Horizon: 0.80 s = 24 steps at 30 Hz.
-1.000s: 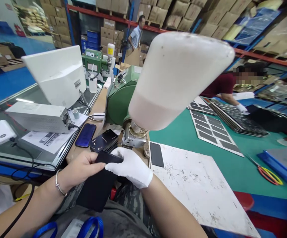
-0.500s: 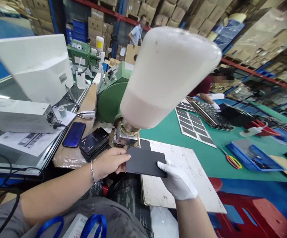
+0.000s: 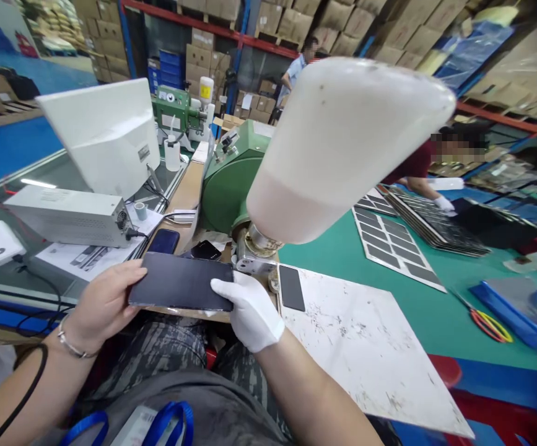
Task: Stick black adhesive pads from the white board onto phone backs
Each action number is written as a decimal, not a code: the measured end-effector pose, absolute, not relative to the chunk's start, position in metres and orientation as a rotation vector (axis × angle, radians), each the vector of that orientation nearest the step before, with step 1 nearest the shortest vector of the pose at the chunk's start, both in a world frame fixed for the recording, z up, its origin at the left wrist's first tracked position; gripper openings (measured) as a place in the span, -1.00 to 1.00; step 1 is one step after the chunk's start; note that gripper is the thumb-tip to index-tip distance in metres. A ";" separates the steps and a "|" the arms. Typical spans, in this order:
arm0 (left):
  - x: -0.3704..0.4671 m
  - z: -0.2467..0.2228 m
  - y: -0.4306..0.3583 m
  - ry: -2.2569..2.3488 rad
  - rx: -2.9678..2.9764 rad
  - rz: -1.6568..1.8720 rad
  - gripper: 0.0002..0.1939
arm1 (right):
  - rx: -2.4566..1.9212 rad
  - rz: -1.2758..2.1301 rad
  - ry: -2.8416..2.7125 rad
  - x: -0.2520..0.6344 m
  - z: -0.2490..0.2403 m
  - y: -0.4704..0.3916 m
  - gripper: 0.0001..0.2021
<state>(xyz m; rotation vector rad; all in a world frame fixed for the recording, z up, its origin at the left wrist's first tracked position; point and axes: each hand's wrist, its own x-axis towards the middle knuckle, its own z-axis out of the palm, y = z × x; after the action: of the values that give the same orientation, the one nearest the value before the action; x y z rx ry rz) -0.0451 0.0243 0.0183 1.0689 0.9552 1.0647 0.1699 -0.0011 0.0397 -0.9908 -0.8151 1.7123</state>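
So the dark panel (image 3: 182, 282) sits right between the two hands, long axis running side to side, fingers gripping both ends: bare left hand (image 3: 105, 302), gloved right hand (image 3: 255, 313). The right's nearer the metal machine head (image 3: 254, 265) (big bottle (image 3: 337, 148) looming above). Forearms angle inward, right thumb on top.

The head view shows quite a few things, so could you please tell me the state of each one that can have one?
Dark panel: held at both ends
Left hand: bare, gripping
Right hand: white-gloved, gripping
Bottle: neck down, partly filled
White board: smudged with dark marks
Second panel: lying on the white board
Monitor: back towards camera, screen hidden
Scissors: lying down, open or shut unclear
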 end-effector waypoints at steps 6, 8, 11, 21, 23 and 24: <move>-0.061 0.012 0.011 0.898 1.135 0.960 -0.78 | -1.066 1.640 -1.171 0.179 0.041 -0.003 -0.71; -0.055 0.016 0.012 0.895 1.369 0.791 -0.74 | -1.213 1.604 -1.245 0.195 0.035 -0.006 -0.67; -0.030 0.029 0.019 0.722 1.782 0.438 -0.75 | -1.478 1.541 -1.368 0.217 0.026 -0.014 -0.53; 0.080 0.000 0.041 0.474 1.195 0.405 -0.65 | -1.346 1.638 -0.959 0.260 0.020 -0.053 -0.63; 0.084 -0.004 0.038 0.437 1.133 0.466 -0.60 | -1.282 1.594 -0.766 0.263 0.027 -0.052 -0.61; 0.083 -0.005 0.037 0.408 1.095 0.492 -0.58 | -1.271 1.590 -0.708 0.263 0.031 -0.051 -0.62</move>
<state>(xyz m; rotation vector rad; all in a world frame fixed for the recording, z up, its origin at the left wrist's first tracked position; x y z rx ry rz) 0.0834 0.0367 -0.0049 1.0950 0.4084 0.4924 0.2626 -0.0507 0.0308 -1.2708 -0.7084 1.5904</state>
